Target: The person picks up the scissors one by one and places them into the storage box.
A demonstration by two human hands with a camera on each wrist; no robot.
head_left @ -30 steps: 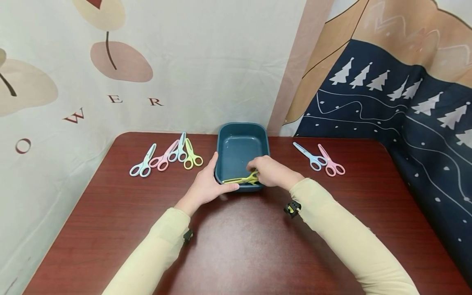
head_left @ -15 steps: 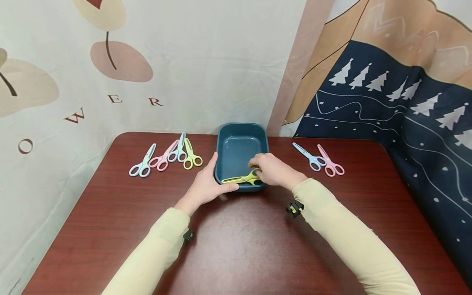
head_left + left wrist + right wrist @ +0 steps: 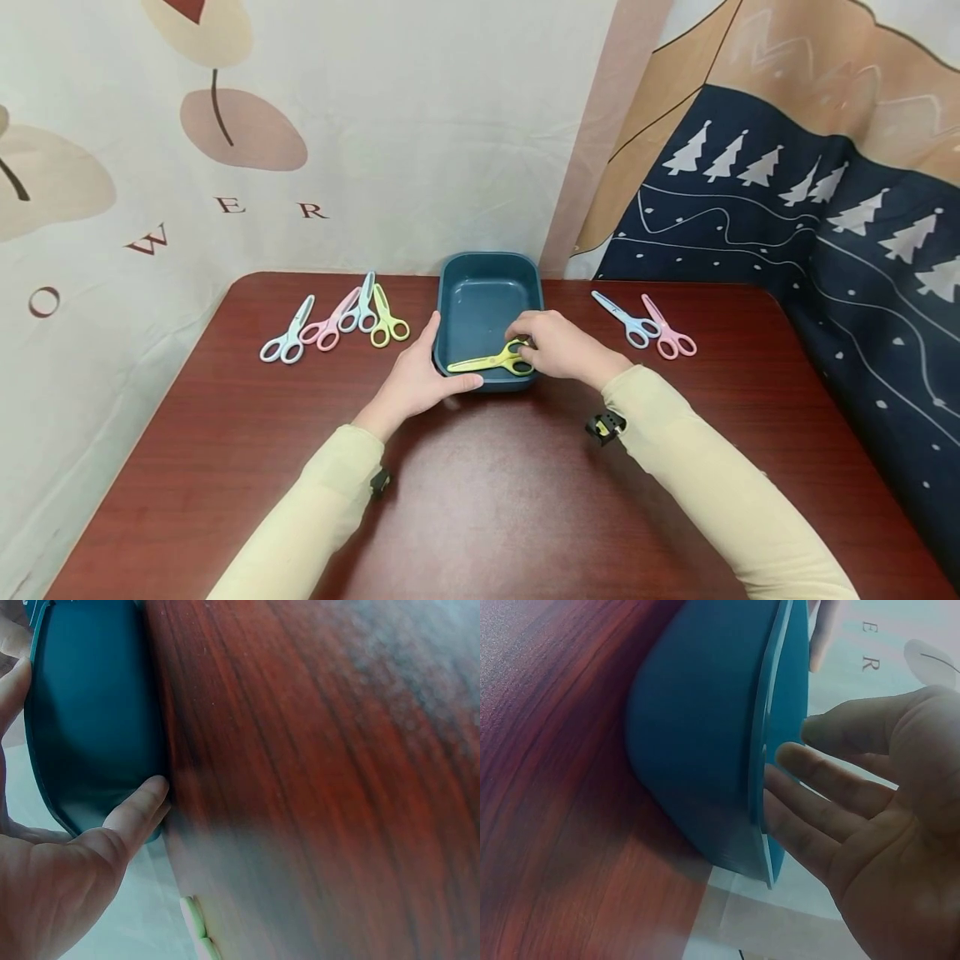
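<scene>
A deep teal plastic box (image 3: 489,321) stands at the far middle of the table. My left hand (image 3: 420,367) holds its front left corner, thumb along the front wall and fingers along the left side; the left wrist view shows the grip on the box wall (image 3: 101,727). Yellow-green scissors (image 3: 480,363) lie across the box's near end, blades to the left. My right hand (image 3: 558,346) reaches over the right rim, fingertips at the scissors' handles. In the right wrist view its fingers (image 3: 817,802) are loosely spread over the rim, with the scissors hidden.
Left of the box lie light blue scissors (image 3: 287,333), pink scissors (image 3: 327,323), another blue pair (image 3: 360,310) and yellow-green scissors (image 3: 387,321). Blue scissors (image 3: 628,322) and pink scissors (image 3: 667,333) lie to the right. A printed cloth (image 3: 390,150) hangs behind the table.
My right hand has lifted slightly and its fingers have loosened from the yellow-green scissors, which now show more fully in the box. The left hand keeps its hold on the corner.
</scene>
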